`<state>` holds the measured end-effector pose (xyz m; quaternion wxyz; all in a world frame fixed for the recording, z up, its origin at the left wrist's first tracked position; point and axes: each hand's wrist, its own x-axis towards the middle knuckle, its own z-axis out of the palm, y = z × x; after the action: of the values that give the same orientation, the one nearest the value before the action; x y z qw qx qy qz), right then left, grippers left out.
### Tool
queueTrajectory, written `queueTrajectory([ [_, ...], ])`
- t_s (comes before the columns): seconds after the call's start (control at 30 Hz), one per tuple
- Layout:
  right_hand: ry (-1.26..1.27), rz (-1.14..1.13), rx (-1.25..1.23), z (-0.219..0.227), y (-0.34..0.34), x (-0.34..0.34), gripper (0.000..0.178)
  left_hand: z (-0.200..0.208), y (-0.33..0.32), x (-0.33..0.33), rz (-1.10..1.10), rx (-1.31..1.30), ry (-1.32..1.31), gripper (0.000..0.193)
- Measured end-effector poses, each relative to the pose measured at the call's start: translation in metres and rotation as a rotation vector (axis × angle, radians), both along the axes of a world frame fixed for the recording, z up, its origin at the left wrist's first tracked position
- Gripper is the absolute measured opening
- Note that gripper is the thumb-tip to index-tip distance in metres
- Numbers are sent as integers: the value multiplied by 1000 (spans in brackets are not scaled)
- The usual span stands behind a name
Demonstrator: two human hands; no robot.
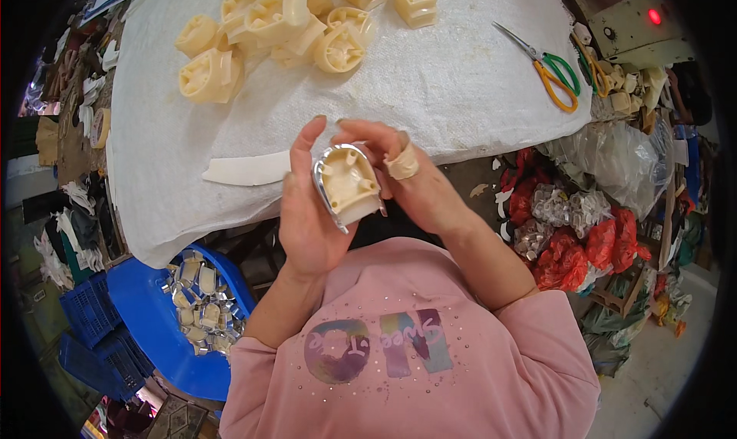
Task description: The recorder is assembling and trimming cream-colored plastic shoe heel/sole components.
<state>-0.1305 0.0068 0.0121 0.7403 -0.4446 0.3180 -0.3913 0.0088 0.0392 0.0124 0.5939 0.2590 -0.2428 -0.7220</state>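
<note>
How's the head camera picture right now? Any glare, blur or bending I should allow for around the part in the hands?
Head view: even, soft light, no hard shadows. The cream plastic part held between the left hand and right hand is sharp; its chrome band shows small bright highlights. Fisheye bends the edges of the white cloth, and the rim goes black. The scissors are clear.

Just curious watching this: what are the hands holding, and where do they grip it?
Both hands, left hand and right hand, hold a cream plastic piece by its silver-rimmed sides.
</note>
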Motion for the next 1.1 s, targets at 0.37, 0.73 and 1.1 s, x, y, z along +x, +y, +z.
queueTrajectory([
  [0.37, 453, -10, -360, 16, -6, -14, 42, 3, 1, 3, 65, -453, -926, 87],
  [0.73, 192, 3, -21, 12, -25, -27, 19, 18, -11, 15, 262, -542, -1362, 54],
  [1.1, 411, -128, -394, 3, -21, -20, 19, 14, -14, 7, 269, -568, -1302, 52],
])
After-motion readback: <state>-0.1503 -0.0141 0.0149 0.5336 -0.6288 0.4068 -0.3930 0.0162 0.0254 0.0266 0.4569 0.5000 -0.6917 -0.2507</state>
